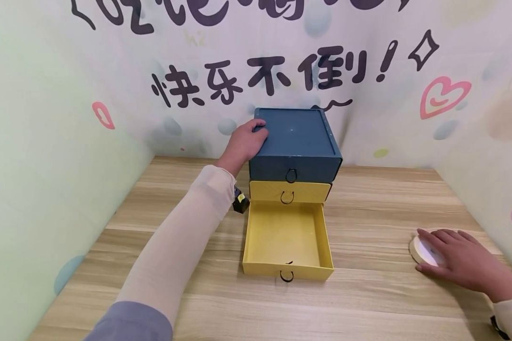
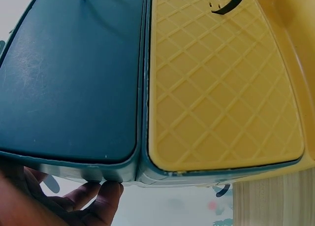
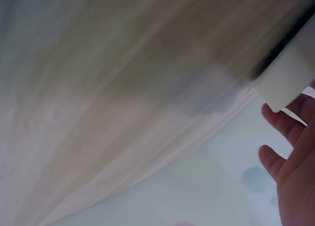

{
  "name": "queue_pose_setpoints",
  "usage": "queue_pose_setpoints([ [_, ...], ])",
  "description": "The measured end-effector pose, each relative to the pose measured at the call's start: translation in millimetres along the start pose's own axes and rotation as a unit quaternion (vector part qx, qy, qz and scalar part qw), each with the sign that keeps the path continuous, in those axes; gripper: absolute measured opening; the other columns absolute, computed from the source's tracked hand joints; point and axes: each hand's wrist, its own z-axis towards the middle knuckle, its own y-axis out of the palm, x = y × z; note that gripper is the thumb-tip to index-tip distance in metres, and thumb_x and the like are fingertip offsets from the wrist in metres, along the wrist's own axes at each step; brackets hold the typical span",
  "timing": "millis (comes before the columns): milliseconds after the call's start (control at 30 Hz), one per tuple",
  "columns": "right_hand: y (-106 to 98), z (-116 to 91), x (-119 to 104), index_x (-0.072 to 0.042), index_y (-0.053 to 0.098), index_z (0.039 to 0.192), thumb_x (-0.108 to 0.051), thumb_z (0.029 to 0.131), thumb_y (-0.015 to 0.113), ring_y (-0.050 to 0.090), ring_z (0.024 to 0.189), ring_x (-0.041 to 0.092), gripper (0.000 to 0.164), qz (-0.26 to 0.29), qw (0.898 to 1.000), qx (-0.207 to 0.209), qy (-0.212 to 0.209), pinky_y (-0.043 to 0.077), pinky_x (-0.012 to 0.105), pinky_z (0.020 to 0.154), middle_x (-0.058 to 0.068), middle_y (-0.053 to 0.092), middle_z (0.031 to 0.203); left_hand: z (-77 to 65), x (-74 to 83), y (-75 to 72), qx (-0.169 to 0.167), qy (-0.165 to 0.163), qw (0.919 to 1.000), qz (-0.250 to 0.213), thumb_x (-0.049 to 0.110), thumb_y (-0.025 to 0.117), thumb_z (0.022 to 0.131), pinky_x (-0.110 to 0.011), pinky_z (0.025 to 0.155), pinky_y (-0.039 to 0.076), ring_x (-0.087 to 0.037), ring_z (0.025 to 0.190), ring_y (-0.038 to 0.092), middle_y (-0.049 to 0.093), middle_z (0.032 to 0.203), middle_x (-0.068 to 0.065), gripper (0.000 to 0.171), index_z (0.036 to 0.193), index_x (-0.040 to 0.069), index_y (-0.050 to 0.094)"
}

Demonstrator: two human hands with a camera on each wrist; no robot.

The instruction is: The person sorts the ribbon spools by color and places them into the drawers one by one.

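Observation:
A small drawer cabinet [image 1: 296,132] with a blue top stands at the back of the table. My left hand [image 1: 245,142] rests on its upper left edge; in the left wrist view its fingertips [image 2: 110,192] touch the blue side. The blue top drawer [image 1: 273,166] and the yellow middle drawer [image 1: 264,190] are closed. Below them the yellow bottom drawer [image 1: 266,271] is pulled out, its inner floor showing. Off to the right, my right hand [image 1: 462,258] holds a thick, round white disc [image 1: 422,251], fingers over it and thumb at its near side.
The wood-grain table [image 1: 196,303] meets printed walls at the back and on both sides. Black loop pulls [image 1: 287,279] hang on the drawer fronts. A black wrist camera [image 1: 240,202] sits below my left wrist, close beside the cabinet.

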Motion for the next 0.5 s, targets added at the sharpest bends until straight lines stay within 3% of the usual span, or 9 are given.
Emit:
queue_pose_setpoints([
  [400,-12,17,-5,-0.006,0.056,0.134,-0.066,0.067,0.078,0.051,0.107,0.037,0.092,-0.021,0.993,0.084,-0.075,0.029,0.053,0.095,0.016,0.062,0.112,-0.4,0.6,-1.2,0.001,-0.001,1.0,0.0,0.037,0.046,0.102,-0.039,0.108,0.037,-0.021,0.137,0.04,0.038,0.156,0.0,0.046,0.147,0.024,0.05],
  [500,-17,23,-11,-0.007,0.056,0.134,-0.067,0.068,0.076,0.05,0.109,0.038,0.091,-0.019,0.991,0.097,-0.091,0.025,0.052,0.103,0.016,0.062,0.112,-1.2,0.6,-1.0,0.0,-0.001,1.0,0.0,0.037,0.046,0.102,-0.039,0.108,0.037,-0.021,0.137,0.04,0.038,0.156,0.0,0.047,0.147,0.025,0.05],
])
